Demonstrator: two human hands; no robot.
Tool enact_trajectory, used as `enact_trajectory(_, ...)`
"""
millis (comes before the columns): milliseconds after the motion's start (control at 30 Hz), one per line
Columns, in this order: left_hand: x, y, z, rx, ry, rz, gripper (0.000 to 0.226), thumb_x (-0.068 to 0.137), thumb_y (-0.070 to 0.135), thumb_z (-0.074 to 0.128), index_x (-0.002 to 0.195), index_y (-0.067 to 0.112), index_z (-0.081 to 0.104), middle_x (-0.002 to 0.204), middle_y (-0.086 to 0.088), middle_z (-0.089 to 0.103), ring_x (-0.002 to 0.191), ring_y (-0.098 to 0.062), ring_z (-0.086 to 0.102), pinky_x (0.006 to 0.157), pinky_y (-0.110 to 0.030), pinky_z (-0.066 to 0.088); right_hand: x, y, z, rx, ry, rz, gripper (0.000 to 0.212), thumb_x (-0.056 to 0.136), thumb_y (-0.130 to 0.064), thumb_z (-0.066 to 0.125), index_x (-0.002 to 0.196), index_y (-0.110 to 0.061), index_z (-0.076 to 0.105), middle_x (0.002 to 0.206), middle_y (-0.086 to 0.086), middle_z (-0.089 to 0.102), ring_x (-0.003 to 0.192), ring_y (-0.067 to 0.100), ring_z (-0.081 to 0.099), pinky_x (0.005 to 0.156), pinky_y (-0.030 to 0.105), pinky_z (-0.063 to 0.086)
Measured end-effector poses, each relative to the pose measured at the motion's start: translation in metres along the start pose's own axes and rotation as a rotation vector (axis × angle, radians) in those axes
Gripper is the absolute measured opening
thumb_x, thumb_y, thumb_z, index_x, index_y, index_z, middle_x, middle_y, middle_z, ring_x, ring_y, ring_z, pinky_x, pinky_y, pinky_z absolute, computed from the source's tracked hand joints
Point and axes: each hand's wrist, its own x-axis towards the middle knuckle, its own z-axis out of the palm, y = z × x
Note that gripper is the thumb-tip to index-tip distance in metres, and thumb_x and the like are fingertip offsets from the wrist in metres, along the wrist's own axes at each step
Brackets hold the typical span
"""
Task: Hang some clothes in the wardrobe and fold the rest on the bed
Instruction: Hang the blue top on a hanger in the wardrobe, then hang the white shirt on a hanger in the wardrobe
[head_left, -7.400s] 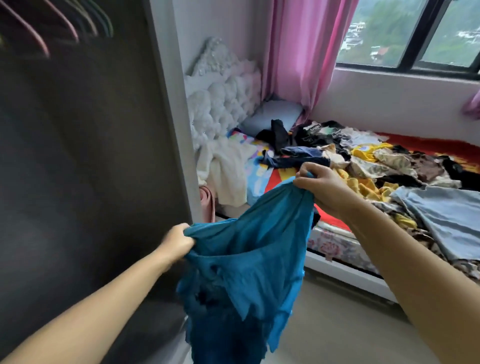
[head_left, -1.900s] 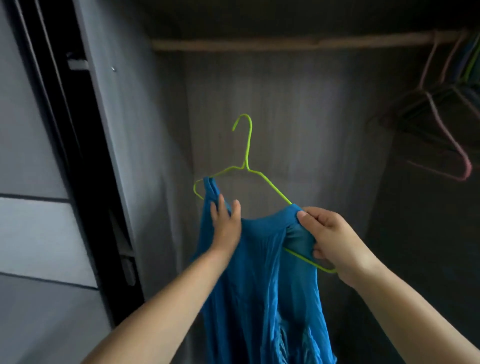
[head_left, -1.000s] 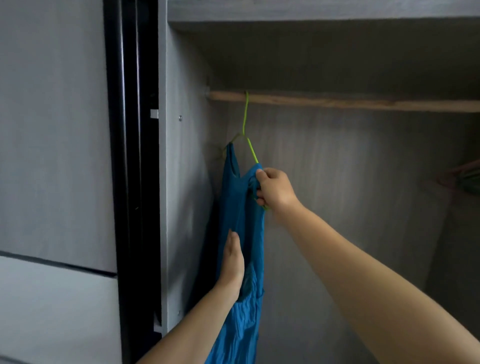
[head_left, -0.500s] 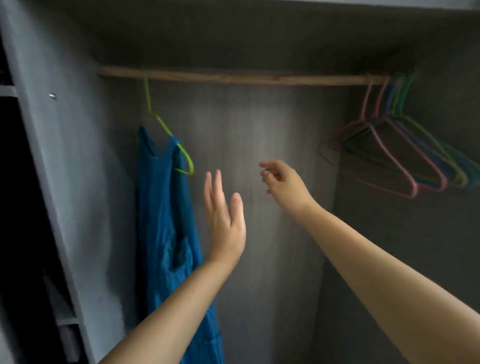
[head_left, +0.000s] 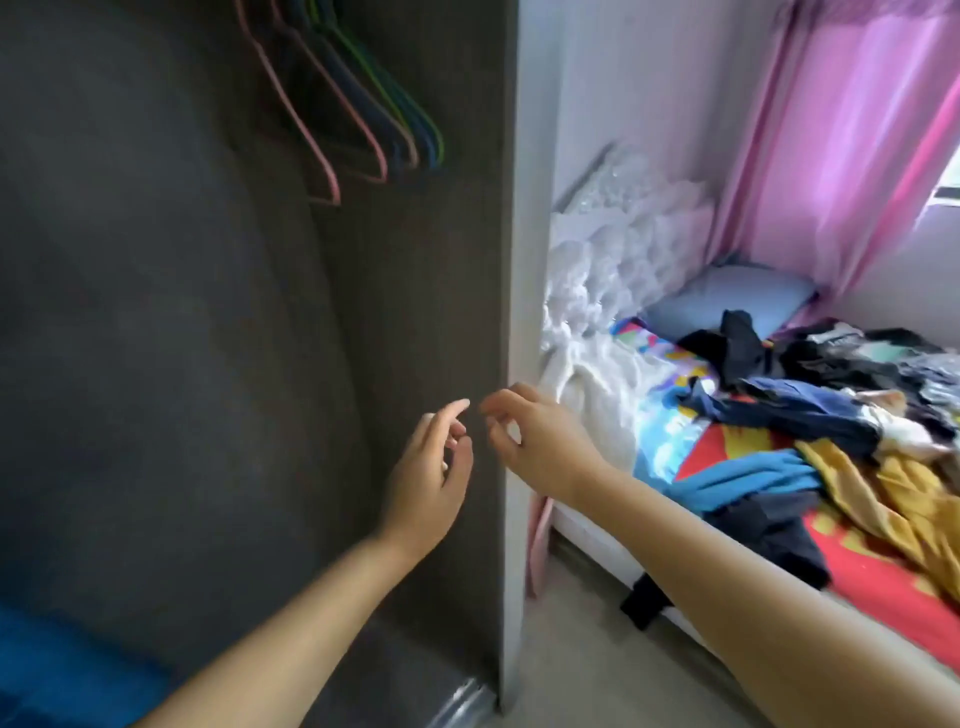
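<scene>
Fingers (head_left: 457, 410) of left hand (head_left: 431, 478) loose and lightly curled, holding nothing, raised before the dark inner wall of the wardrobe (head_left: 405, 312). Right hand (head_left: 540, 441) just beside it, fingertips nearly meeting the left's, fingers bent loosely, also holding nothing, in front of the pale grey wardrobe edge panel (head_left: 524, 234). Both forearms bare.

No legible writing anywhere; printing on a dark garment far right too blurred to read.

Above, wire hangers (head_left: 358, 119) in pink, navy, blue and green, bunched and bare, thin and triangular. At bottom left, blurred blue cloth (head_left: 57, 670) inside the wardrobe. Metal door track (head_left: 98, 699) at the wardrobe's foot; floor (head_left: 576, 660) beige and plain.

To the right, bed (head_left: 592, 525) with white tufted headboard (head_left: 618, 249), a grey-blue pillow (head_left: 727, 299) against it, bright patterned sheet in red, yellow and blue. Clothes (head_left: 810, 415) heaped unfolded over the bed: black, navy, mustard, a bright blue piece, one dark piece drooping over the bed's edge. Pink curtain (head_left: 852, 135) beyond, sheer, gathered in vertical folds, by a sliver of window.
</scene>
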Motion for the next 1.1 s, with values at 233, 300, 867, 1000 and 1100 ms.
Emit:
enact_trajectory(233, -0.011, 0.048, 0.129, -0.020, -0.430, 0.120, 0.034, 0.098, 0.021, 0.048, 0.132, 0.018, 0.051, 0.120, 0.000, 0.053, 0.106, -0.016, 0.053, 0.085, -0.032, 0.047, -0.117, 0.104, -0.040, -0.134, 0.067, 0.400, 0.028, 0.095, -0.030, 0.050, 0.120, -0.021, 0.060, 0.117, 0.002, 0.055, 0.111, 0.021, 0.052, 0.085, 0.038, 0.046)
enact_trajectory(300, -0.013, 0.065, 0.166, -0.027, -0.531, 0.153, 0.033, 0.096, 0.017, 0.050, 0.129, 0.015, 0.053, 0.116, -0.003, 0.055, 0.103, -0.020, 0.054, 0.086, -0.034, 0.046, -0.153, 0.125, -0.048, -0.187, 0.078, 0.558, 0.033, 0.096, -0.029, 0.049, 0.126, -0.020, 0.057, 0.121, 0.004, 0.053, 0.116, 0.023, 0.049, 0.089, 0.040, 0.045)
enact_trajectory(867, -0.180, 0.265, 0.330, -0.284, -1.313, 0.894, 0.043, 0.097, 0.027, 0.050, 0.139, 0.018, 0.041, 0.132, -0.006, 0.049, 0.123, -0.022, 0.046, 0.093, -0.036, 0.042, -0.468, 0.069, -0.114, -0.486, 0.430, 1.757, 0.038, 0.098, -0.030, 0.041, 0.134, -0.021, 0.047, 0.136, 0.004, 0.045, 0.127, 0.024, 0.039, 0.113, 0.043, 0.019)
enact_trajectory(1000, -0.255, 0.309, 0.317, -0.315, -1.446, 1.087, 0.044, 0.098, 0.028, 0.047, 0.140, 0.020, 0.038, 0.130, -0.005, 0.047, 0.123, -0.022, 0.045, 0.095, -0.037, 0.043, -0.531, 0.006, -0.119, -0.577, 0.585, 1.877, 0.036, 0.097, -0.028, 0.042, 0.131, -0.023, 0.052, 0.135, 0.000, 0.047, 0.125, 0.021, 0.042, 0.108, 0.039, 0.022)
enact_trajectory(1100, -0.307, 0.341, 0.303, -0.367, -1.520, 1.227, 0.047, 0.097, 0.028, 0.046, 0.142, 0.020, 0.035, 0.133, -0.005, 0.045, 0.125, -0.022, 0.043, 0.096, -0.039, 0.042, -0.575, -0.041, -0.125, -0.661, 0.671, 1.932, 0.035, 0.098, -0.026, 0.042, 0.130, -0.022, 0.053, 0.134, -0.001, 0.049, 0.124, 0.020, 0.043, 0.109, 0.039, 0.026)
